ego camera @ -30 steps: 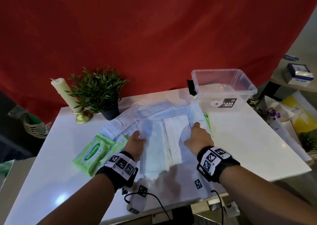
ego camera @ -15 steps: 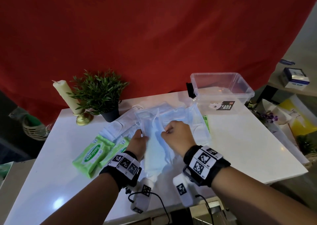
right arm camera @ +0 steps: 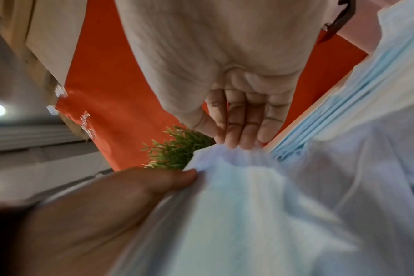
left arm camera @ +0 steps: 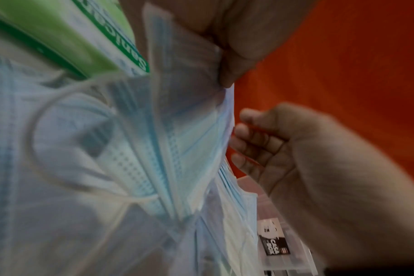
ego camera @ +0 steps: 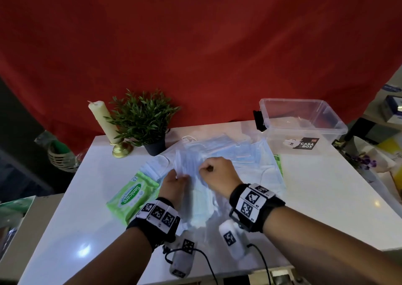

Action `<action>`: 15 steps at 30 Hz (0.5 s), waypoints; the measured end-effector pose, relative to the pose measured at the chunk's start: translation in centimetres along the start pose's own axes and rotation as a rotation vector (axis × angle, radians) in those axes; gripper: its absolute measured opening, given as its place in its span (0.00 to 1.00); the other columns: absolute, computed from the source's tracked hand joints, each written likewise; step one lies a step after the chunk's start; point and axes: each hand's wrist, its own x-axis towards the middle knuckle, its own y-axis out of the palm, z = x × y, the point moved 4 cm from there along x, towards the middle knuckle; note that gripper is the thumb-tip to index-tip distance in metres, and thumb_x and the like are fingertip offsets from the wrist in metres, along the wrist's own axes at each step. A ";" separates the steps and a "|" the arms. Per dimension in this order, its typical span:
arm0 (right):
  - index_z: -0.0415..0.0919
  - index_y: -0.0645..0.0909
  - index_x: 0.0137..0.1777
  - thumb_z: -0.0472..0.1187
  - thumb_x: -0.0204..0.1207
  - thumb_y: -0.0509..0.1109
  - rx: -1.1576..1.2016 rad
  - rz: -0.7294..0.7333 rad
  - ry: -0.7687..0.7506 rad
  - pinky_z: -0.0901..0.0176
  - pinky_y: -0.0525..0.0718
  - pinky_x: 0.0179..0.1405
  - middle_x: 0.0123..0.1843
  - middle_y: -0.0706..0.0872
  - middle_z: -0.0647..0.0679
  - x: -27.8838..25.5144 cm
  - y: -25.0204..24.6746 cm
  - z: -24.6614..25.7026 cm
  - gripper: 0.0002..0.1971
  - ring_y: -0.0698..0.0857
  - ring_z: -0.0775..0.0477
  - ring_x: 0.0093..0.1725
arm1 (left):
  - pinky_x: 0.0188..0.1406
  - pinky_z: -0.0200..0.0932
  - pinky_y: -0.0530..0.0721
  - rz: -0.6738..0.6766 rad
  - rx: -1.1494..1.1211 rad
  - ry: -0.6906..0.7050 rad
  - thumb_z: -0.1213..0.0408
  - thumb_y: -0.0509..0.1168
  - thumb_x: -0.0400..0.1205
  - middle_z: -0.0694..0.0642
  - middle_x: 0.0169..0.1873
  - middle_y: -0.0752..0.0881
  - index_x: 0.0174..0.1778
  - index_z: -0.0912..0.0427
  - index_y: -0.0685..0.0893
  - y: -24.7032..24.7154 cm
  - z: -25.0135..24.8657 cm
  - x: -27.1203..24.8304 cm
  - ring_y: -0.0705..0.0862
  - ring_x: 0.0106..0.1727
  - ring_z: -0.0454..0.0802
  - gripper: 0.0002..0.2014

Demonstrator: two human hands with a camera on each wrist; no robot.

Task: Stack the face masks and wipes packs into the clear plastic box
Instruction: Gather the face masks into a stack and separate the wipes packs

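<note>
The left hand (ego camera: 174, 182) pinches the edge of a bundle of face masks (ego camera: 195, 200) between thumb (left arm camera: 227, 74) and fingers, thumb tip pressed on the pale blue fabric. The right hand (ego camera: 219, 173) has its fingers (right arm camera: 243, 127) curled inward, their tips touching the top edge of the same bundle; whether they actually clamp it cannot be told. The bundle stands tilted up off the white table (ego camera: 326, 197), between both hands. More masks (ego camera: 239, 154) lie spread flat behind. A green wipes pack (ego camera: 130, 195) lies just left of the left hand. The clear plastic box (ego camera: 304, 119) stands at the far right corner, well apart from the hands.
</note>
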 end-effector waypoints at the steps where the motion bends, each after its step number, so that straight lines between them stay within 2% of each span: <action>1: 0.36 0.84 0.35 0.32 0.74 0.66 -0.040 -0.004 -0.020 0.62 0.79 0.41 0.34 0.86 0.46 1.1 -0.5 -0.1 0.08 0.82 0.49 0.37 | 0.43 0.40 0.79 -0.010 0.000 0.005 0.73 0.62 0.85 0.52 0.34 0.80 0.45 0.59 0.78 -0.7 0.3 0.4 0.80 0.47 0.55 0.06; 3: 0.36 0.85 0.45 0.32 0.76 0.65 -0.195 0.050 -0.052 0.62 0.78 0.47 0.42 0.85 0.46 3.5 -0.9 -0.5 0.07 0.83 0.46 0.46 | 0.50 0.47 0.78 -0.050 -0.019 -0.028 0.72 0.63 0.85 0.54 0.37 0.82 0.42 0.56 0.78 -2.1 0.7 0.8 0.81 0.49 0.56 0.08; 5: 0.35 0.82 0.60 0.35 0.77 0.64 -0.439 0.117 -0.065 0.56 0.80 0.59 0.57 0.83 0.41 6.1 -0.6 -1.2 0.13 0.80 0.41 0.60 | 0.48 0.47 0.81 -0.056 -0.062 -0.065 0.72 0.62 0.86 0.56 0.39 0.83 0.43 0.57 0.78 -3.2 1.3 1.2 0.82 0.46 0.56 0.08; 7: 0.36 0.76 0.70 0.33 0.77 0.64 -0.639 0.165 -0.073 0.50 0.79 0.66 0.66 0.79 0.39 8.3 0.1 -1.9 0.20 0.75 0.38 0.69 | 0.42 0.44 0.81 -0.048 -0.142 -0.091 0.73 0.60 0.86 0.56 0.39 0.83 0.44 0.58 0.78 -4.1 1.5 1.2 0.82 0.41 0.54 0.08; 10: 0.37 0.72 0.74 0.28 0.76 0.62 -0.822 0.239 -0.056 0.47 0.80 0.63 0.68 0.80 0.38 10.0 0.9 -2.2 0.25 0.77 0.37 0.69 | 0.40 0.41 0.81 -0.060 -0.298 -0.187 0.76 0.60 0.85 0.58 0.41 0.83 0.46 0.60 0.80 -5.1 3.1 1.9 0.82 0.43 0.56 0.08; 12: 0.40 0.74 0.74 0.28 0.78 0.59 -0.883 0.300 -0.017 0.47 0.82 0.59 0.67 0.82 0.39 10.4 1.3 -2.7 0.24 0.81 0.37 0.67 | 0.33 0.40 0.82 -0.003 -0.409 -0.287 0.77 0.67 0.80 0.60 0.37 0.82 0.49 0.64 0.81 -5.2 4.1 2.2 0.82 0.37 0.54 0.06; 14: 0.39 0.78 0.70 0.28 0.79 0.57 -0.941 0.294 0.003 0.47 0.84 0.54 0.64 0.85 0.40 10.5 1.2 -2.8 0.21 0.84 0.38 0.64 | 0.26 0.36 0.82 0.120 -0.466 -0.311 0.74 0.82 0.63 0.60 0.27 0.82 0.36 0.65 0.85 -5.2 4.7 2.4 0.84 0.28 0.54 0.13; 15: 0.38 0.79 0.69 0.27 0.79 0.57 -0.945 0.263 -0.010 0.48 0.84 0.52 0.62 0.86 0.39 10.6 1.2 -2.8 0.21 0.85 0.38 0.62 | 0.28 0.37 0.82 0.145 -0.528 -0.341 0.74 0.82 0.63 0.59 0.26 0.83 0.32 0.62 0.84 -4.7 4.6 2.4 0.85 0.30 0.55 0.13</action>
